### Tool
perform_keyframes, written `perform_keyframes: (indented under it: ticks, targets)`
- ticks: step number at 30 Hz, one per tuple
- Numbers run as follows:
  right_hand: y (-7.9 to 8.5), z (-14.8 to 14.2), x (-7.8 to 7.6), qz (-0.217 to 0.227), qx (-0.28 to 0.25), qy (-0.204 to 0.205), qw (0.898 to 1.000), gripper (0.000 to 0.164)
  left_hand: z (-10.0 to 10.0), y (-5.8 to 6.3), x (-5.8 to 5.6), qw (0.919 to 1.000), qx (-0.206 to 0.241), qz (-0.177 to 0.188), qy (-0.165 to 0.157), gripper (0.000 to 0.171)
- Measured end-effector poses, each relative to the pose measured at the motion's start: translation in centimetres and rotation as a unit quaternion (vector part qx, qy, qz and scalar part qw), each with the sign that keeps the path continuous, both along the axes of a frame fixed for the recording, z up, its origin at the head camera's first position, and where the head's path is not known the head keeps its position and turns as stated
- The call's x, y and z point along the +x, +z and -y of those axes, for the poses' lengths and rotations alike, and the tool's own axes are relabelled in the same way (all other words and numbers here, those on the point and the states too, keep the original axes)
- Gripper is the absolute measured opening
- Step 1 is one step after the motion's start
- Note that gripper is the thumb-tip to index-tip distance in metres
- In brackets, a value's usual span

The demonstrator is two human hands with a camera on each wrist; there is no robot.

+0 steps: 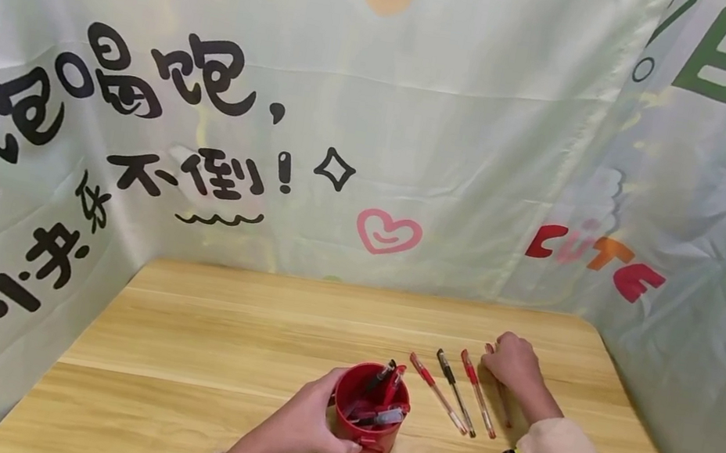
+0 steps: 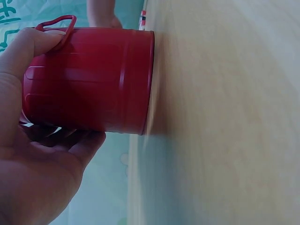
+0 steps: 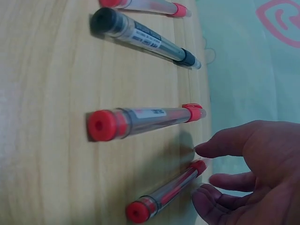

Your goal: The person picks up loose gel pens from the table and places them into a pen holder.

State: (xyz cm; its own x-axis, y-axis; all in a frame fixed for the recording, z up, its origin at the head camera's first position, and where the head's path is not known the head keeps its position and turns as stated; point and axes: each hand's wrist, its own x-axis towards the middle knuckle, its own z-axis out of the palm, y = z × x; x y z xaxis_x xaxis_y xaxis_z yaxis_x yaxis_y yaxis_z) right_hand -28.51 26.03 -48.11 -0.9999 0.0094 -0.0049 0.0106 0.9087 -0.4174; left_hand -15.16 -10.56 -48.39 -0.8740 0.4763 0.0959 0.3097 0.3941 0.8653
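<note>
Left hand (image 1: 311, 418) grips the glossy red cylindrical mug (image 2: 93, 79); right hand (image 1: 513, 367), fingers parted, should squarely pinch the rightmost clear red-capped pen (image 3: 174, 188).

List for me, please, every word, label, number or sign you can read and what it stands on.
On the cloth:
"饱喝饱,", left, after a cut-off character.
"小快乐", lower left.
"不倒!", right of that.
"CUTE", right.
"的", upper right, partly cut off.
Labels on the black pen and middle red pen: too blurred to read.
Cup: none seen.
</note>
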Motion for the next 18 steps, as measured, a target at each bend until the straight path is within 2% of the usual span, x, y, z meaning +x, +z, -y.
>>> perform_keyframes:
  ticks: [2, 4, 18]
  targets:
    - [-0.04, 0.01, -0.1, 0.01, -0.001, 0.001, 1.0, 0.024, -0.03, 0.01, 0.04, 1.0, 0.001, 0.001, 0.0, 0.096]
    - [-0.07, 0.04, -0.15, 0.011, 0.0, 0.0, 1.0, 0.028, -0.05, 0.02, 0.05, 1.0, 0.002, 0.001, 0.0, 0.096]
    - [-0.34, 0.27, 0.09, -0.012, -0.009, 0.0, 1.0, 0.024, -0.01, -0.02, 0.02, 1.0, 0.007, 0.004, -0.004, 0.096]
